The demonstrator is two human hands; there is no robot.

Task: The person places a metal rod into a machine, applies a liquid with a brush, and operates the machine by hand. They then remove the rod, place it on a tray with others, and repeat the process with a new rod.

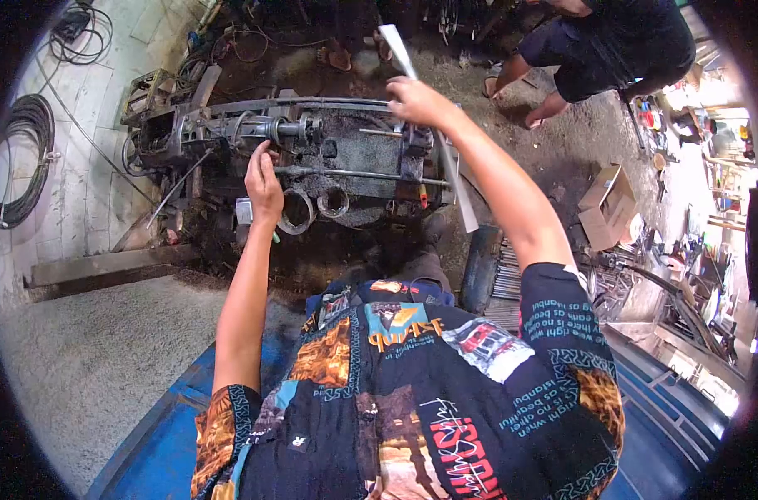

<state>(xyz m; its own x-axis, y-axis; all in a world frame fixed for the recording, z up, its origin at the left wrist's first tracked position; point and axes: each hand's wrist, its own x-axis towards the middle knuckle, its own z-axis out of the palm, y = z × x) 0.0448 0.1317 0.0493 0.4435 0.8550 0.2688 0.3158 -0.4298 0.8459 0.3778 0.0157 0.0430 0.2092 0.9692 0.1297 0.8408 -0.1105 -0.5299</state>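
Observation:
A greasy machine that looks like a lathe (346, 158), with long rods and a bed covered in metal chips, lies in front of me. My left hand (265, 187) reaches to its near side, fingers stretched out and fingertips right at the round spindle part (271, 129). My right hand (416, 102) is above the far right end, its fingers closed around a long pale flat strip (401, 52). The strip slants across the machine's right end, running past the hand on both sides. Two metal rings (298, 217) rest beside the near edge, below my left hand.
Another person (604, 50) stands at the upper right. An open cardboard box (609, 204) and a bundle of metal rods (506, 279) lie to the right. Coiled cable (25, 158) hangs on the left wall. A beam (112, 265) edges the concrete floor.

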